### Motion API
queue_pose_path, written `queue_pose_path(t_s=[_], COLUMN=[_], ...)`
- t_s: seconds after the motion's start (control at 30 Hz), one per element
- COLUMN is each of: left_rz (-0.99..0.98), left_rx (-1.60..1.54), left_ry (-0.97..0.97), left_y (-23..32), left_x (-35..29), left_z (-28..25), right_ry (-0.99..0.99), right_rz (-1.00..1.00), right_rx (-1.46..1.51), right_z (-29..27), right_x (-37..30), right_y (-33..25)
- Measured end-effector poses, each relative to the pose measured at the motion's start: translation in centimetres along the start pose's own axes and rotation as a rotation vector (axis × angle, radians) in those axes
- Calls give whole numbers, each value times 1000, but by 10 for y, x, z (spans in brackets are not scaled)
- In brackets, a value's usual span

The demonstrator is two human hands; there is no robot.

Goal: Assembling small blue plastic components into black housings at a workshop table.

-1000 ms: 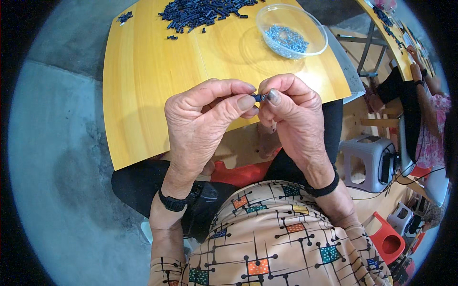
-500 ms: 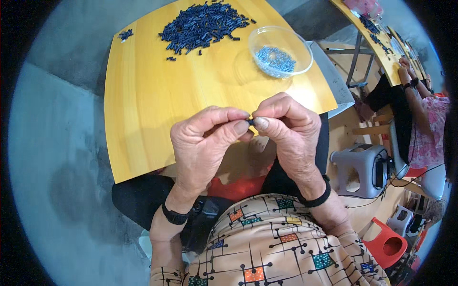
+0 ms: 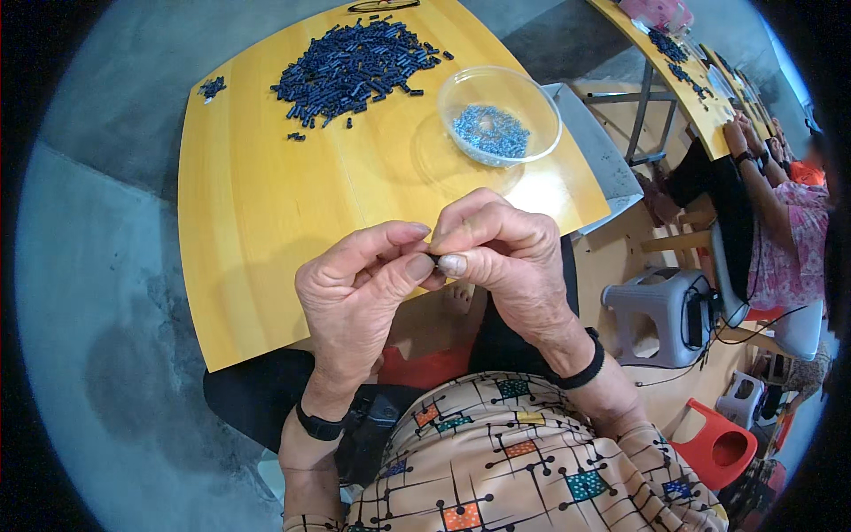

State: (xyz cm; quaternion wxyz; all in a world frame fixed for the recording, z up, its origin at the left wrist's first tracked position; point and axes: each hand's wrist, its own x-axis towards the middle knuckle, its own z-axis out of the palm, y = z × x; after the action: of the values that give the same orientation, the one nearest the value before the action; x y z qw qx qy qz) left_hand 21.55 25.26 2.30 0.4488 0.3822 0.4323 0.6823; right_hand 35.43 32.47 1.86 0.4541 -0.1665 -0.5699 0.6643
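Observation:
Fingertip to fingertip, my left hand [image 3: 355,288] and my right hand [image 3: 510,262] meet just beyond the near edge of the yellow table [image 3: 257,230]. Between them is a small black cylindrical piece [image 3: 434,261], pinched by thumb and forefinger on both sides. The fingers cover most of it, so its exact kind is unclear. Farther off lies a big heap of short dark blue-black cylindrical pieces [image 3: 350,71]. Right of the heap stands a clear round plastic bowl [image 3: 551,133] with many tiny light-blue pieces [image 3: 492,133] in its bottom.
A small cluster of dark pieces [image 3: 212,88] lies at the table's far left corner. Glasses [image 3: 381,6] rest at the far edge. To the right are a grey stool [image 3: 656,315], a red stool [image 3: 714,448] and a person in pink [image 3: 784,239] at another table.
The view has shifted, so the table and bowl sit lower and farther left. Both hands stay together on the small black piece, of which less shows now.

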Motion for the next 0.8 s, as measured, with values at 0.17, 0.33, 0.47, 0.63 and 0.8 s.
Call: queue_pose_path(t_s=[0.17,0.33,0.47,0.63,0.8], left_rz=[-5,22,4,36,41], left_rx=[43,24,33,30,4], left_ry=[12,-29,-7,33,55], left_y=[-3,-3,0,-2,-3], left_x=[6,8,8,8,15], left_z=[-4,-2,-3,-3,-15], right_ry=[15,-41,-70,-24,-101], right_rz=[168,259,372,383,398], right_rx=[190,271,382,381,395], right_z=[-2,-6,-6,5,10], right_x=[3,9,11,15,29], right_y=[4,9,11,12,16])
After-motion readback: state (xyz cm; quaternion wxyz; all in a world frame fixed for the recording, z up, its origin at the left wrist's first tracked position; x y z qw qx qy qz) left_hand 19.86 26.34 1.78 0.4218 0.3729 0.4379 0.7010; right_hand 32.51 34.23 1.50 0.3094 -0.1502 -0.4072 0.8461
